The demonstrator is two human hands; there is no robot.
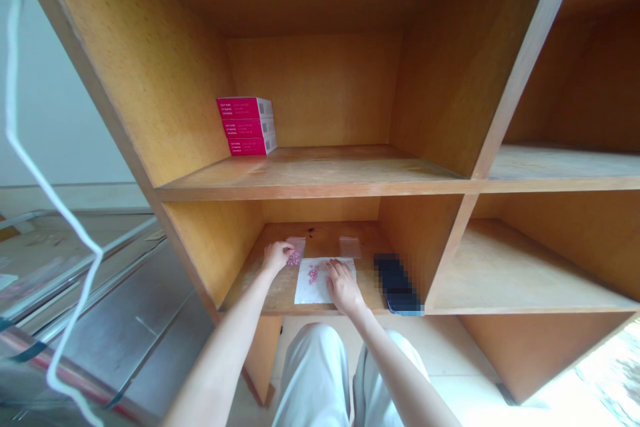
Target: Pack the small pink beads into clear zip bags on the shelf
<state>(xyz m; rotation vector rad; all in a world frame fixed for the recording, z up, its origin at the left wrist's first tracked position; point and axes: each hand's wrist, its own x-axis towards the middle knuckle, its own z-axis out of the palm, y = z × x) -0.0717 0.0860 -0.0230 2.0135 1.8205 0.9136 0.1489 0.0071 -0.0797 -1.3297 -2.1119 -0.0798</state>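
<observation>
On the lower shelf, my left hand [278, 257] is at the left edge of a small clear plastic bag [295, 251] with pink beads in it. Its thumb and fingers are pinched together at the bag. A white sheet of paper [310, 292] lies to the right of the bag. Loose pink beads [313, 274] are gathered in a small cluster on the sheet's left half. My right hand [346, 288] rests on the right side of the sheet, palm down with the fingers stretched out, right of the cluster. Behind the sheet lies a second clear bag [349, 247], with no beads visible inside.
A blurred-out dark object [397, 283] lies on the shelf right of the sheet. Several pink boxes [246, 127] are stacked on the upper shelf [320, 170]. Wooden side walls bound the compartment. A white cable [45, 190] hangs at the left.
</observation>
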